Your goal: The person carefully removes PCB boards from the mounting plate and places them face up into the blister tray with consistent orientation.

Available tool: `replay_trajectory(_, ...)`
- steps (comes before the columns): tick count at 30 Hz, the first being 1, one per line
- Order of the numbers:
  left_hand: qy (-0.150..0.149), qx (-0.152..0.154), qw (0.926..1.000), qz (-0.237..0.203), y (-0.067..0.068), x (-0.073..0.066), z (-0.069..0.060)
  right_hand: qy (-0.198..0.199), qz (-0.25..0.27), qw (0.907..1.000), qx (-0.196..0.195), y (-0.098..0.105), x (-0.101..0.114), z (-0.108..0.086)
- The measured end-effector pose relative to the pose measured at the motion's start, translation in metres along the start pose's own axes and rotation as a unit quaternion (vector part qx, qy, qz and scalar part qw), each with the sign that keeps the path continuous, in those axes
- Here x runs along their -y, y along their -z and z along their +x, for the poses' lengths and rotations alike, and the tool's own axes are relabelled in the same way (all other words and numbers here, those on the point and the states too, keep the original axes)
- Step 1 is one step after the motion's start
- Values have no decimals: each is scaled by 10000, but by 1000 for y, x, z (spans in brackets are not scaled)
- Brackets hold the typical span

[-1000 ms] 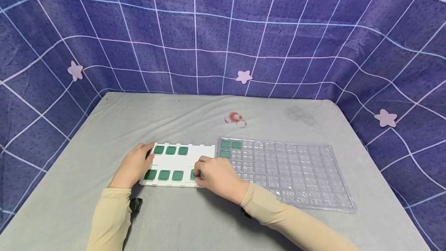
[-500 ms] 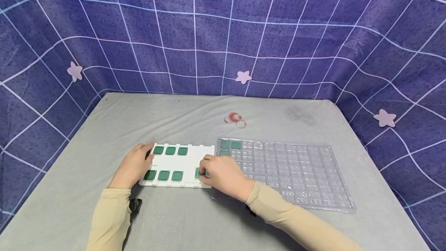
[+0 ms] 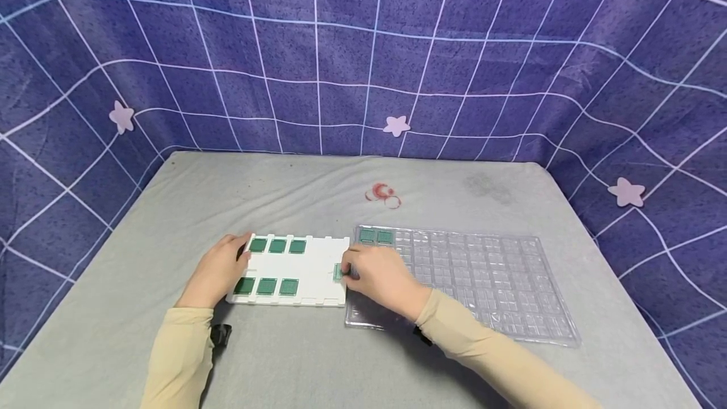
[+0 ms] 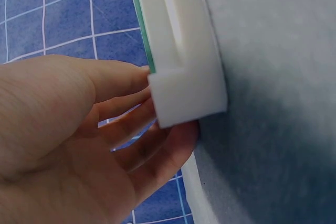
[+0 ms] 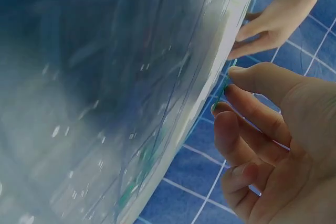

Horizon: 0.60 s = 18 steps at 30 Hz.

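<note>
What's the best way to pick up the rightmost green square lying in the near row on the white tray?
Probably pinched by its edges, coming from above and the right: the green square looks thin and flat, with another green square close on its left but bare white tray on its right.

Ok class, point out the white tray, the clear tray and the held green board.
White tray [image 3: 294, 264], head view: bare middle.
Clear tray [image 3: 471, 275], head view: middle compartments.
Held green board [image 3: 337, 271], head view: uncovered part.
</note>
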<state>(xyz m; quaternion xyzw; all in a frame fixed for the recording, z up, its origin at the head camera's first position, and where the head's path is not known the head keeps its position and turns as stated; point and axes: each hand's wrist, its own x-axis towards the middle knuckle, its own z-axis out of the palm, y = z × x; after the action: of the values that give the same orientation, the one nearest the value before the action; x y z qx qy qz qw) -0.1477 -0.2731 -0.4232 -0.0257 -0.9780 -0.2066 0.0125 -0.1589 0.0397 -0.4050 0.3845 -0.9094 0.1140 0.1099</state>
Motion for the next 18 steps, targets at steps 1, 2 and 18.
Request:
replay_trajectory(1, 3, 6, 10000, 1, 0, 0, 0, -35, 21, 10000, -14, 1, -2, -1)
replay_trajectory(2, 8, 10, 10000, 6, 0, 0, 0, -60, 28, 10000, -39, 1, -5, -1)
replay_trajectory(18, -43, -49, 10000, -17, 0, -1, 0, -647, -46, 9979, -1, 6, -50, -13)
